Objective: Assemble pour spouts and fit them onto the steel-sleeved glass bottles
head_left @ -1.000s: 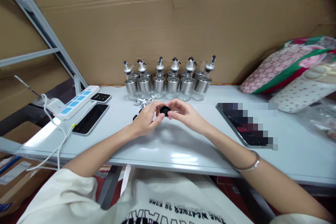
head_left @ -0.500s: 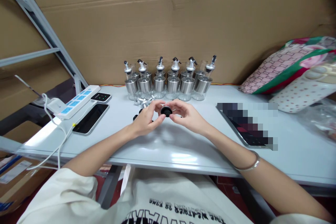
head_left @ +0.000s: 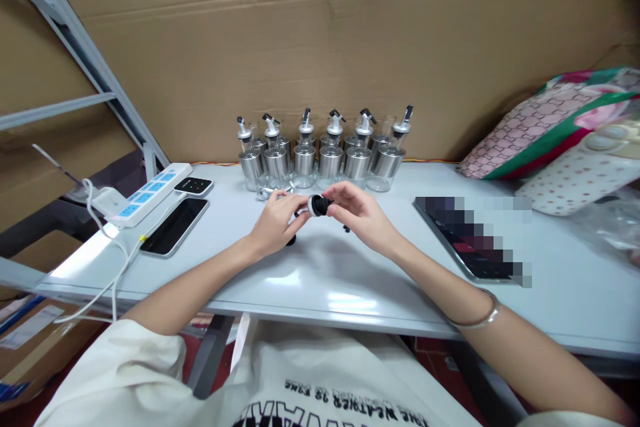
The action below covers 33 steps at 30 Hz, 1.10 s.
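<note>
- The pale grey worktop (head_left: 310, 287) runs across the scene, its near edge just beyond the person's shirt.
- Near the middle, a small black piece (head_left: 291, 240) lies just under the left hand (head_left: 277, 223); a smaller dark bit (head_left: 347, 229) lies below the right hand's fingers.
- Slightly farther, the pourer stopper (head_left: 320, 205) is held sideways between the two hands, above the worktop.
- The left hand is clamped on its left end with thumb and fingers; the right hand (head_left: 365, 221) has its fingertips at the right end, thumb and fingers closed around the tip.
- The stopper has a silvery-white collar at left and a black, ribbed plug at right; the left fingers hide the rest.
- Just beyond the left hand lie silvery parts (head_left: 265, 193), partly covered.
- Far, six glass bottles (head_left: 331, 161) with steel bands stand in a row, a pourer in each neck; more bottles (head_left: 387, 125) stand behind. Their contents are too small to tell.
</note>
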### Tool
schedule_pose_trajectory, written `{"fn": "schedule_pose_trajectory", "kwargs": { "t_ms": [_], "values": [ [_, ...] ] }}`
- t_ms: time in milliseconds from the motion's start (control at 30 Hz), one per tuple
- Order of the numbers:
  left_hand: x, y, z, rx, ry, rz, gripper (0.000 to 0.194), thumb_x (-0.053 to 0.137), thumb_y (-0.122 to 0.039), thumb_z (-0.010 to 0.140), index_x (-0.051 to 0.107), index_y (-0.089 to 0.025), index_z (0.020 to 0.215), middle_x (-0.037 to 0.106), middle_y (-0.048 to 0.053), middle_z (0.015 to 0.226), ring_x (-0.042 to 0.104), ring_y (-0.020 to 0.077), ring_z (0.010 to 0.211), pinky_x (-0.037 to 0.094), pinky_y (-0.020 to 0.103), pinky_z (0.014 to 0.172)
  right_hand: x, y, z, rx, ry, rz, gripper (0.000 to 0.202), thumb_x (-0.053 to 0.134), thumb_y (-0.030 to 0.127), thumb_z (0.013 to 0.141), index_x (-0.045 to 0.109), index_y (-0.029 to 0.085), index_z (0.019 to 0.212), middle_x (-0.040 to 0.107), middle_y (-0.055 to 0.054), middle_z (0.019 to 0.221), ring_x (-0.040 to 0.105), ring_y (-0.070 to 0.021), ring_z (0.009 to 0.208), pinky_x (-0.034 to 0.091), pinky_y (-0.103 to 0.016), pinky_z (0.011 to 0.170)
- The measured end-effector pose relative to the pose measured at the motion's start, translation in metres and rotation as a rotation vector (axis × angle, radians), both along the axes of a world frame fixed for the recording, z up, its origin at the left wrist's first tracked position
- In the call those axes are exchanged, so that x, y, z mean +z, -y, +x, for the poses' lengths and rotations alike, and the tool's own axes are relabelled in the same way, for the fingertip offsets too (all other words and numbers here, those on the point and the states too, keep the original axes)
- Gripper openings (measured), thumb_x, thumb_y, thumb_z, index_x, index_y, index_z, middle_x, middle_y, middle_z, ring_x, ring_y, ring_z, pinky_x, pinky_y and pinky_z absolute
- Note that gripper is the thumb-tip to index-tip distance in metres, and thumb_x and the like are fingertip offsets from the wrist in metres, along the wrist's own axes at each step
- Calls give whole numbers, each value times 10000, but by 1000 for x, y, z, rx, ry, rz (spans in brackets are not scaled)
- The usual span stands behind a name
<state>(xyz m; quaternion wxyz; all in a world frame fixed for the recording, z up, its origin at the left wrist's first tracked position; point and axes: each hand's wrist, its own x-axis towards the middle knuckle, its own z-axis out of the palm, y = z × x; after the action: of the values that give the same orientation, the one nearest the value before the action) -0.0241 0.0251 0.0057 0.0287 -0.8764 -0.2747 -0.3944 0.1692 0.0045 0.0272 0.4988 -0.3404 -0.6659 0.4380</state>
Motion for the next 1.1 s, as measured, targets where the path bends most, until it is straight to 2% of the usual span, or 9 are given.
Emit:
{"fn": "schedule_pose_trajectory", "kwargs": {
  "t_ms": [100,367,500,767,933,1100],
  "values": [
    [0,0,-1,51,-67,7,205,386,-280,944,552,-163,972,651,25,776,551,147,689,360,340,844,0,-1,1,-35,64,36,197,650,301,719,565,178,847,604,-10,767,559,-130,674,481,-296,655],
    [4,2,-1,36,-162,57,212,378,-252,950,544,-152,865,627,11,713,535,133,636,325,326,846,2,-1,4,-82,178,147,162,658,267,703,621,169,827,597,-7,717,544,-126,637,492,-310,669],
    [4,3,-1,-8,-174,10,266,332,-259,967,525,-150,819,619,7,698,522,127,623,320,327,852,0,-3,6,-51,214,185,146,649,264,725,632,158,824,615,-30,756,557,-136,661,486,-316,674],
    [3,6,0,-82,-133,-137,317,276,-289,976,501,-168,789,609,-17,673,469,112,565,340,317,827,-3,-3,6,-59,266,394,109,607,186,751,633,176,856,628,-43,804,559,-147,716,466,-299,685],
    [2,8,2,-11,-154,-43,313,278,-273,969,495,-168,768,589,-24,622,459,113,539,328,332,833,0,1,5,-121,303,383,81,616,216,757,621,179,828,608,-8,696,554,-131,637,453,-270,635],
    [4,8,0,46,-169,170,270,307,-222,964,544,-159,852,630,-1,678,518,123,588,307,329,825,4,6,4,-117,295,341,98,636,259,753,605,177,797,596,8,635,542,-118,589,448,-252,598]
  ]
}}
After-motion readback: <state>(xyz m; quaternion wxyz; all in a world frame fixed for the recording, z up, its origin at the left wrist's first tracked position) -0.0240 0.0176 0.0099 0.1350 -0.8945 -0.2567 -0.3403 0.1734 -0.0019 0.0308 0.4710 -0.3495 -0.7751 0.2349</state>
